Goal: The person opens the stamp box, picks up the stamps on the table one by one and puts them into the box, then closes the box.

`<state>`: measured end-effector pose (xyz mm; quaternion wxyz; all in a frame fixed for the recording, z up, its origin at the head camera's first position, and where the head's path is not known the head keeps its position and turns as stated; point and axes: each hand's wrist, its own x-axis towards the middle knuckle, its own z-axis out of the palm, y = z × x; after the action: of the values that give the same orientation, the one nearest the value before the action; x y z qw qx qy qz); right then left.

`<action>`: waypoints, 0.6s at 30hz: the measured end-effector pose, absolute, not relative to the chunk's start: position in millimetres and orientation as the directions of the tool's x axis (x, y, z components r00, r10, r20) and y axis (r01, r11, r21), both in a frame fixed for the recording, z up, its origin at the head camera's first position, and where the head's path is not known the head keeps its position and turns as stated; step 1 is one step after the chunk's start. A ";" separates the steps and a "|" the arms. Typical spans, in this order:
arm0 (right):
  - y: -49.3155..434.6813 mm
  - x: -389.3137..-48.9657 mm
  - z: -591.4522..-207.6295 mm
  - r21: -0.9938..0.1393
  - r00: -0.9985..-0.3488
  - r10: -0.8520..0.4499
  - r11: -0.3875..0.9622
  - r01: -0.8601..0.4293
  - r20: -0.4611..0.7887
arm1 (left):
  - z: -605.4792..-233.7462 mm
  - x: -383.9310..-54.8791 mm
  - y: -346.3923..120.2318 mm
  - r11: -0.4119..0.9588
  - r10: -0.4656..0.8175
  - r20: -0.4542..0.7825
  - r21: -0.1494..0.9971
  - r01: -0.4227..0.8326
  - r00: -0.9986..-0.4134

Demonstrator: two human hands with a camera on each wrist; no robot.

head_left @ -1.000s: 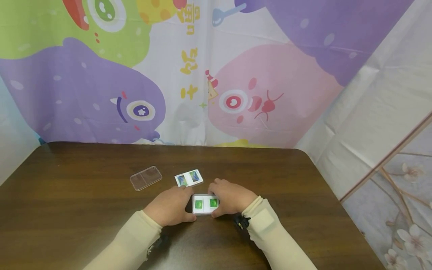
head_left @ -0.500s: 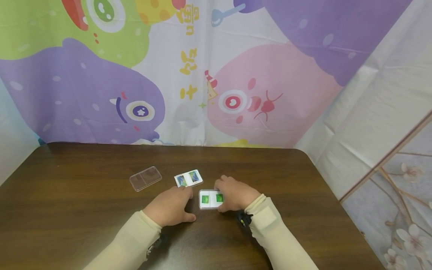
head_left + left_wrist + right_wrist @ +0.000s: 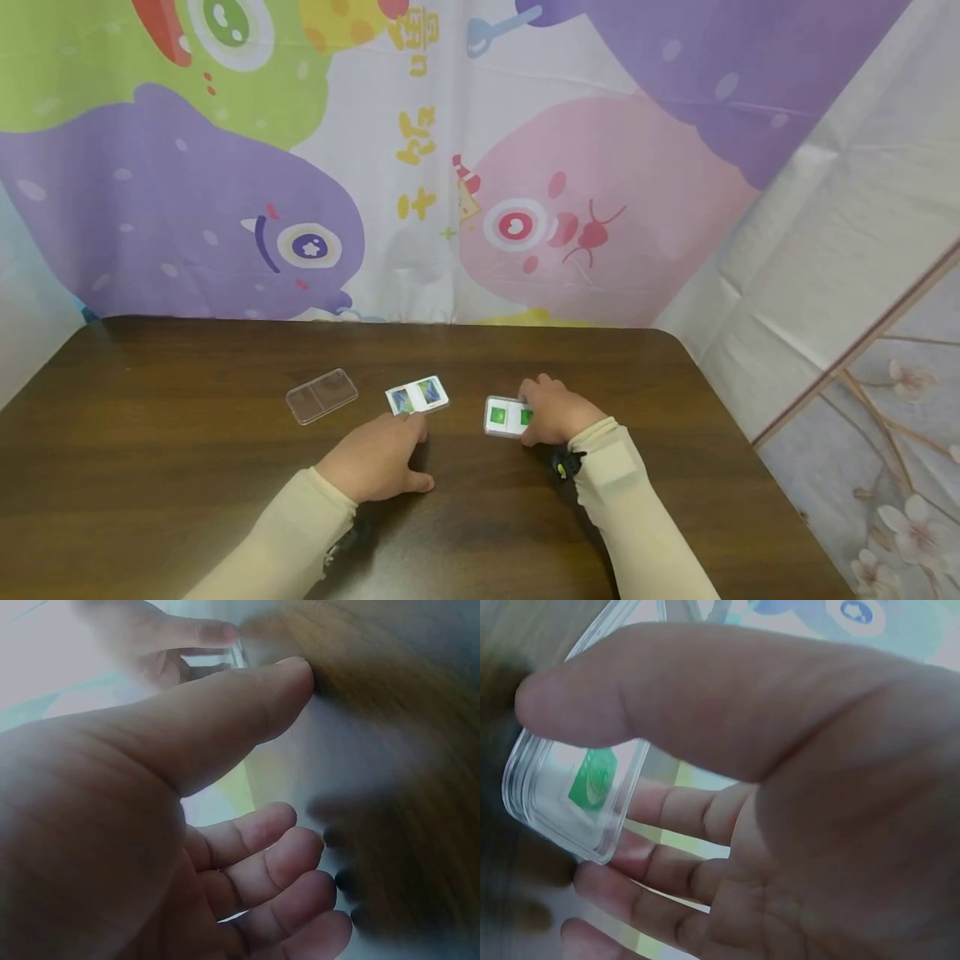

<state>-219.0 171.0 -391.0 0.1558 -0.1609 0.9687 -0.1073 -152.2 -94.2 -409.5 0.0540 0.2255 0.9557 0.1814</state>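
Note:
My right hand point(image 3: 558, 413) grips the right end of a small clear plastic case point(image 3: 497, 429), thumb on the near edge and fingers along the far one. Inside it lies a white card bearing two green squares; the right one is partly hidden by the hand. Close up in the right wrist view, the case's layered clear rim point(image 3: 526, 784) shows under the thumb. Near the table's middle, my left hand point(image 3: 375, 458) stays with thumb and fingers apart, holding nothing. Just beyond its fingertips is a white card point(image 3: 417, 396) with two blue-green pictures.
A clear, shallow plastic cover point(image 3: 322, 397) lies at the left, beside the picture card. Everything is on a dark brown wooden table point(image 3: 187, 500). A cartoon-printed cloth point(image 3: 420, 275) hangs along the table's back edge.
The right hand has carried the case rightward and away from me, out of the left hand's hold. My left hand has let go and stays where it was.

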 end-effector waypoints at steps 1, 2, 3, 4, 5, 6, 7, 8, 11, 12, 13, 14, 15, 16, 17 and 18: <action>174.3 -220.8 -391.3 -0.264 -0.904 -0.335 0.927 -0.267 -0.265 | -409.2 -152.1 -94.5 0.832 0.452 -0.020 0.370 0.413 -0.892; 177.5 -222.4 -391.3 -0.268 -0.908 -0.323 0.930 -0.252 -0.266 | -408.9 -151.8 -94.7 0.831 0.453 -0.019 0.371 0.414 -0.892; 180.4 -223.9 -391.3 -0.274 -0.913 -0.311 0.932 -0.238 -0.265 | -408.5 -151.7 -94.9 0.831 0.454 -0.016 0.369 0.417 -0.891; 183.2 -225.3 -391.5 -0.276 -0.916 -0.301 0.934 -0.227 -0.264 | -408.6 -151.7 -95.2 0.830 0.456 -0.014 0.369 0.419 -0.890; 185.7 -226.6 -391.4 -0.280 -0.919 -0.291 0.935 -0.216 -0.265 | -408.3 -151.5 -95.4 0.830 0.456 -0.014 0.369 0.419 -0.890; 188.0 -227.8 -391.5 -0.283 -0.922 -0.282 0.937 -0.205 -0.266 | -408.2 -151.5 -95.5 0.830 0.456 -0.014 0.368 0.419 -0.890; 190.1 -228.7 -391.7 -0.281 -0.925 -0.269 0.940 -0.192 -0.267 | -408.2 -151.4 -95.5 0.830 0.456 -0.016 0.368 0.418 -0.890; 192.0 -229.5 -391.6 -0.281 -0.928 -0.259 0.942 -0.182 -0.269 | -408.2 -151.3 -95.6 0.831 0.455 -0.018 0.369 0.417 -0.890; 196.8 -230.8 -391.7 -0.275 -0.933 -0.235 0.948 -0.159 -0.271 | -408.8 -151.6 -95.4 0.833 0.453 -0.023 0.368 0.414 -0.891; 198.0 -231.1 -391.8 -0.274 -0.935 -0.230 0.949 -0.154 -0.270 | -408.9 -151.6 -95.2 0.833 0.452 -0.024 0.369 0.412 -0.892; 199.0 -231.2 -392.0 -0.274 -0.936 -0.226 0.950 -0.151 -0.268 | -409.2 -151.5 -95.0 0.834 0.450 -0.026 0.370 0.410 -0.893; 199.7 -231.3 -392.0 -0.275 -0.937 -0.228 0.949 -0.153 -0.265 | -409.6 -151.6 -94.8 0.834 0.449 -0.027 0.371 0.408 -0.893; 200.3 -231.4 -392.2 -0.277 -0.938 -0.224 0.949 -0.149 -0.263 | -409.6 -151.4 -94.5 0.835 0.448 -0.028 0.371 0.406 -0.894; 200.8 -231.6 -392.5 -0.278 -0.940 -0.221 0.949 -0.146 -0.260 | -409.9 -151.6 -94.4 0.834 0.449 -0.029 0.371 0.407 -0.893; 201.3 -231.6 -392.8 -0.280 -0.941 -0.221 0.949 -0.146 -0.256 | -410.0 -151.4 -94.1 0.834 0.449 -0.030 0.372 0.407 -0.893; 201.7 -231.8 -393.0 -0.282 -0.942 -0.220 0.948 -0.146 -0.254 | -410.0 -151.2 -93.8 0.833 0.449 -0.030 0.375 0.406 -0.893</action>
<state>-231.8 201.7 -393.0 0.1424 -0.0936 0.9767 -0.1307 -151.2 -93.8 -410.0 0.0587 0.2236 0.9556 0.1826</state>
